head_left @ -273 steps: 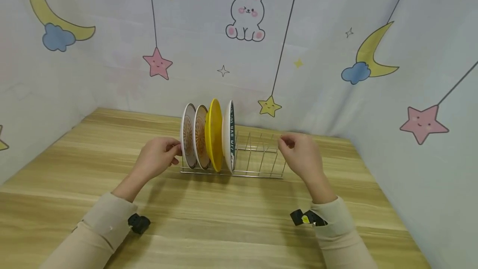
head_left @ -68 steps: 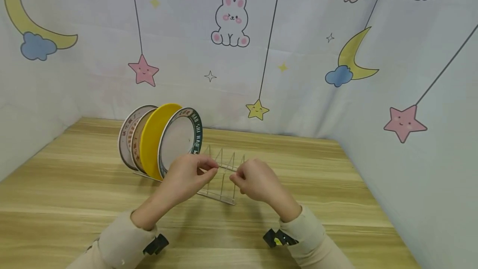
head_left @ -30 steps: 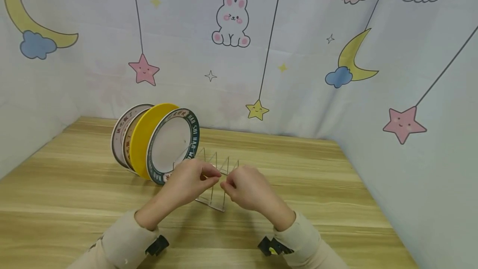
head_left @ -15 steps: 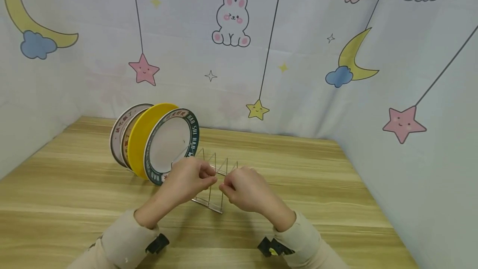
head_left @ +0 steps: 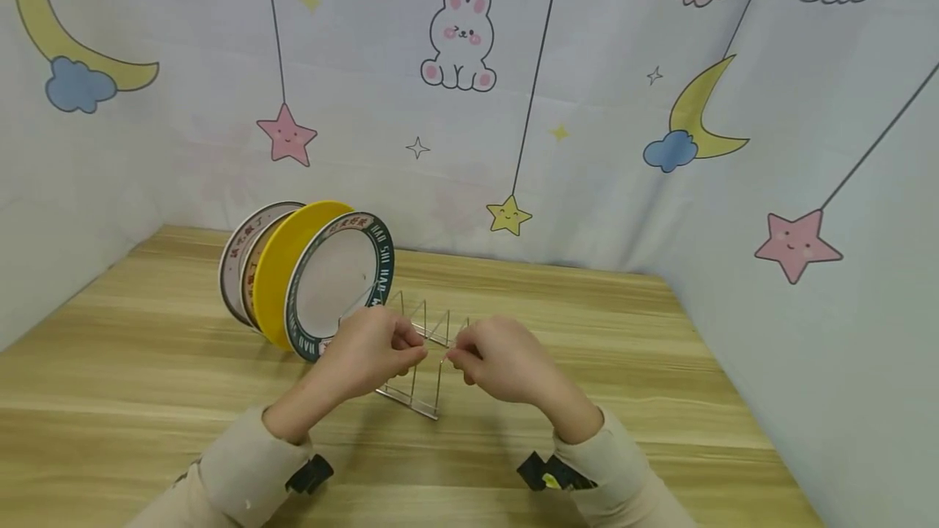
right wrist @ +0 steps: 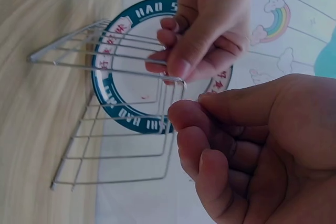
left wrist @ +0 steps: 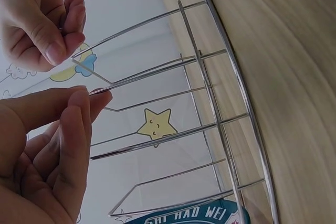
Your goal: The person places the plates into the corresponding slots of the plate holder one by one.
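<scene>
A wire dish rack (head_left: 423, 408) stands angled on the wooden table, with plates upright in its left part. Nearest is a white plate with a green lettered rim (head_left: 333, 292). Behind it come a yellow plate (head_left: 275, 283), a tan-patterned plate (head_left: 251, 279) and a white plate with a dark edge (head_left: 233, 267). My left hand (head_left: 370, 353) pinches a rack wire between thumb and fingertips, as the left wrist view shows. Beside the rack's end wire, my right hand (head_left: 502, 357) has loosely curled fingers (right wrist: 191, 114) holding nothing, its fingertips just off the wire corner.
The wooden table (head_left: 623, 398) runs back to a white cloth wall (head_left: 367, 169) printed with stars, moons and a rabbit. Another cloth side (head_left: 866, 365) bounds it at right. Dark wrist straps (head_left: 310, 474) sit at both beige sleeves.
Over nine seconds the rack has been turned, its right end coming nearer and its plates shifting left. In the last half second the right hand has drawn slightly right, off the end wire.
</scene>
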Demonstrator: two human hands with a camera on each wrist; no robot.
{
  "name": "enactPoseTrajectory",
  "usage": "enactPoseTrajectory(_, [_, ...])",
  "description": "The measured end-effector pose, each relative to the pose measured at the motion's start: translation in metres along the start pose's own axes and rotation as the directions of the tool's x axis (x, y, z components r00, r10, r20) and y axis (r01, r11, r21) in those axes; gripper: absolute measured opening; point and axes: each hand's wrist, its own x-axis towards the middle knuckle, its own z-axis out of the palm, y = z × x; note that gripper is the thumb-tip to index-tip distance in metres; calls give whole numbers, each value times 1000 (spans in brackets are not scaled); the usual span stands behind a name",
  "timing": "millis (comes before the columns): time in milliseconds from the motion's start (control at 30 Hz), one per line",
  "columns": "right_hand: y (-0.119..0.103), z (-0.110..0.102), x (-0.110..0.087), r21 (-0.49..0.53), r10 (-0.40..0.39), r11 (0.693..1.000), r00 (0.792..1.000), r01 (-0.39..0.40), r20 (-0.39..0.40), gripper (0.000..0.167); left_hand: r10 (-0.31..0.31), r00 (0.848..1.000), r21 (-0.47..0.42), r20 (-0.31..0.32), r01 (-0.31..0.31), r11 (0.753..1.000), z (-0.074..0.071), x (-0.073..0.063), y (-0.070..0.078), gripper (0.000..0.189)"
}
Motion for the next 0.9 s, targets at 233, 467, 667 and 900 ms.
enactPoseTrajectory(233, [10, -16, -4, 36, 50, 998, 997, -48, -59, 29, 14, 1000, 0, 2, -14, 1000, -1, -1, -1, 10])
enactPoseTrajectory(467, [22, -25, -5, 90, 129, 989, 985, -119, -114, 25, 41, 999, 2, 20, -41, 999, -3, -2, -2, 10])
enactPoseTrajectory(667, [29, -23, -2, 118, 217, 972, 967, -201, -135, 17, 59, 996, -11, 61, -58, 998, -6, -4, 1, 11])
enactPoseTrajectory(900, [34, -13, 4, 88, 161, 984, 983, -153, -88, 18, 104, 989, -9, 104, -104, 995, -8, -5, 4, 16])
